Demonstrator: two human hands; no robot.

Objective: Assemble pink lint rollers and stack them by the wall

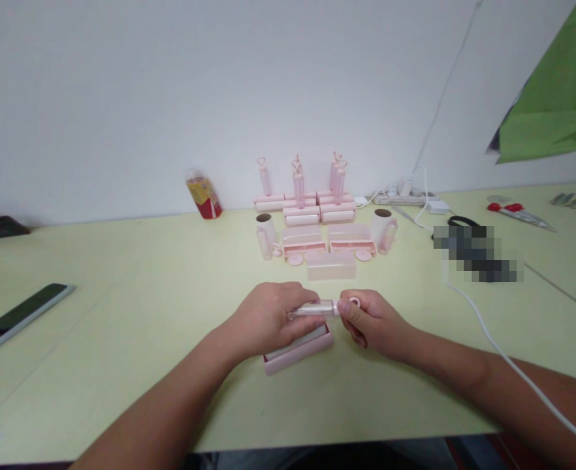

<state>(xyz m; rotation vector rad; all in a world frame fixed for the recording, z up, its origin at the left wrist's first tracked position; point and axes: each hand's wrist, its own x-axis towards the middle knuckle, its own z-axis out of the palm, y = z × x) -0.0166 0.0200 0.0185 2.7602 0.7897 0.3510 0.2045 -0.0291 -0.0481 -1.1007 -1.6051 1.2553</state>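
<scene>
A clear tube [325, 308] lies sideways between my two hands. My left hand [275, 313] is closed around its left end. At the other end, my right hand [373, 320] pinches the tube's pink cap, and a small ring-shaped handle [355, 301] shows above the fingers. Below my left hand, a pink tray [300, 352] with a white roll inside rests on the table, partly covered by that hand. A translucent pink lid [331, 266] lies just beyond the hands.
Open pink boxes [304, 245], cardboard-cored white rolls [380, 225] and loose clear tubes [264, 243] stand ahead. Behind them are several closed boxes [302, 215] with upright tubes. A phone [21, 316] lies left; scissors [520, 212] and a white cable [503, 356] are right.
</scene>
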